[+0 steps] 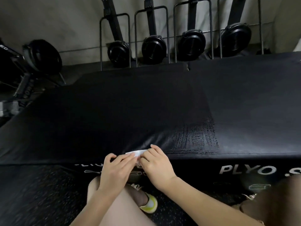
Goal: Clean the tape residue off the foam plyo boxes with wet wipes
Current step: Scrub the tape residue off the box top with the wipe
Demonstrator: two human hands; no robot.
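Observation:
A wide black foam plyo box fills the middle of the view, with white "PLYO" lettering on its front face. A rough patch of tape residue marks its top near the front edge. A second black box adjoins it on the right. A white wet wipe sits at the front edge, held between both hands. My left hand pinches its left part. My right hand pinches its right part, fingers curled over it. Most of the wipe is hidden by the fingers.
Several black rowing machines stand upright against the grey wall behind the boxes. More black gym equipment lies at the left. My bare knee and a yellow-white shoe are on the speckled rubber floor below.

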